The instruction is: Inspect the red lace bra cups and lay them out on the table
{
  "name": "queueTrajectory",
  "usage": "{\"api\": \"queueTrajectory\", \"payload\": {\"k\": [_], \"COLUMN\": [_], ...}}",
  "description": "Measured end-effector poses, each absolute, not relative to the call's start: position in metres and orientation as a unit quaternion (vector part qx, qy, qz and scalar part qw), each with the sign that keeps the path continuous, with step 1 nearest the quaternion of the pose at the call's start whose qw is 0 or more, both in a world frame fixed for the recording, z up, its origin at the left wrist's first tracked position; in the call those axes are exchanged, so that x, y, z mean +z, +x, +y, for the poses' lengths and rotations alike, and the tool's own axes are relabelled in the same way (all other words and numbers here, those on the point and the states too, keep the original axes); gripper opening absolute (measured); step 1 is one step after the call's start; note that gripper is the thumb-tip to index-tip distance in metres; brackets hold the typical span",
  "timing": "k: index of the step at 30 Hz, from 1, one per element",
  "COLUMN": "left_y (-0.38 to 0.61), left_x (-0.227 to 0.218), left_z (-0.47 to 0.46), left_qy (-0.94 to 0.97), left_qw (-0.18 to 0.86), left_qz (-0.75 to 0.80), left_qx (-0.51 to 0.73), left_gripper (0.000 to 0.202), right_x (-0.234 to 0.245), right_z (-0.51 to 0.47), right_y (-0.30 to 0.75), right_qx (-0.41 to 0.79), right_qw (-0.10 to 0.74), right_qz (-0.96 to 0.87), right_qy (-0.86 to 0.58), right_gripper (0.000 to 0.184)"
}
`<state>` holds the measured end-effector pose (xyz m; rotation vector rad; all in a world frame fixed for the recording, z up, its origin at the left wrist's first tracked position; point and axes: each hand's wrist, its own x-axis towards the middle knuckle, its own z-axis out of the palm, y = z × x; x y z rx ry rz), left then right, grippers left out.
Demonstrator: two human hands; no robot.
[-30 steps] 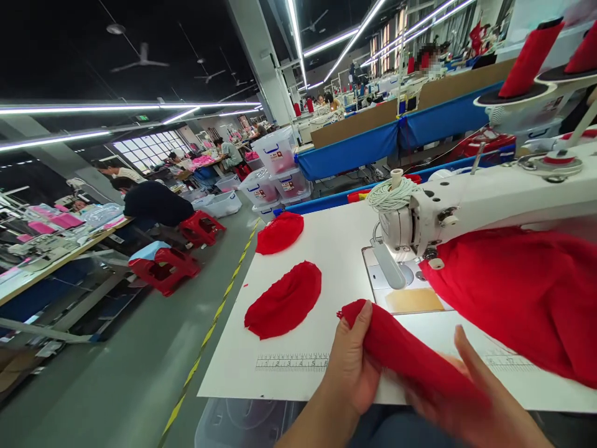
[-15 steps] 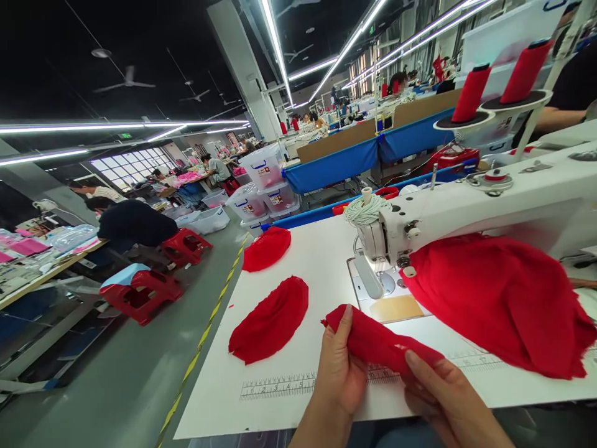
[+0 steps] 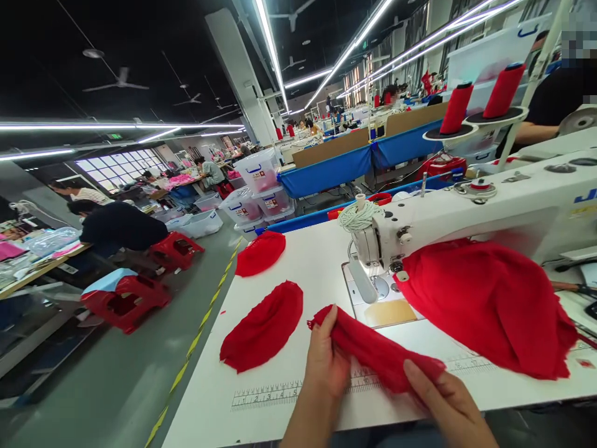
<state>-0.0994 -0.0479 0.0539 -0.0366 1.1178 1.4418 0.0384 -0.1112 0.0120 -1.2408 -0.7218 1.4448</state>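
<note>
A strip of red fabric point(image 3: 373, 348) is stretched between my two hands, above the front of the white sewing table point(image 3: 280, 410). My left hand point(image 3: 329, 354) pinches its left end, thumb on top. At the other end my right hand point(image 3: 438, 392) grips it between thumb and fingers. Just beyond is the sewing machine point(image 3: 448, 211), its needle area behind the fabric. A large red cloth piece point(image 3: 489, 305) lies bunched under the machine arm. Two flat red pieces, one nearer point(image 3: 263, 326) and one farther point(image 3: 261, 253), rest to the left.
A printed ruler point(image 3: 265, 395) runs along the table front. Two red thread cones point(image 3: 457, 109) stand behind the machine. Left of the table are a taped floor line point(image 3: 200, 336), red stools point(image 3: 125, 298) and stacked clear bins point(image 3: 259, 171). Other people sit at tables farther off.
The red fabric between my hands is pulled out longer and straighter, with my hands slightly farther apart. The camera view has shifted a little. Both hands keep their hold.
</note>
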Motion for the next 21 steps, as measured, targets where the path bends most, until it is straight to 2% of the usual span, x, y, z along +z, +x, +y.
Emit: {"api": "queueTrajectory", "payload": {"k": [1,3,6,9,13,15,18,21], "left_y": [-0.100,-0.104,-0.111,-0.109,-0.089,-0.081,-0.086,-0.108], "left_x": [0.051,0.045,0.034,0.020,0.011,0.017,0.041,0.067], "left_z": [-0.055,-0.071,-0.091,-0.109,-0.132,-0.134,-0.117,-0.092], "left_qy": [0.043,0.205,0.370,0.396,0.407,0.431,0.495,0.521], "left_qw": [0.629,0.634,0.486,0.339,0.244,0.225,0.282,0.486], "left_qz": [0.486,0.510,0.593,0.642,0.653,0.644,0.595,0.551], "left_qx": [0.605,0.544,0.524,0.562,0.590,0.590,0.567,0.435], "left_gripper": [0.012,0.021,0.033,0.031,0.045,0.040,0.023,0.009], "right_x": [0.012,0.012,0.014,0.022,0.030,0.032,0.035,0.035], "right_z": [-0.104,-0.093,-0.088,-0.090,-0.094,-0.097,-0.101,-0.094], "right_y": [0.044,0.054,0.062,0.062,0.057,0.054,0.056,0.064], "right_qx": [0.631,0.678,0.729,0.765,0.769,0.788,0.829,0.832], "right_qw": [0.521,0.512,0.512,0.510,0.517,0.498,0.452,0.436], "right_qz": [-0.278,-0.229,-0.146,-0.089,-0.058,-0.056,-0.078,-0.157], "right_qy": [-0.504,-0.475,-0.429,-0.383,-0.372,-0.357,-0.320,-0.305], "right_gripper": [0.048,0.046,0.045,0.042,0.044,0.043,0.038,0.037]}}
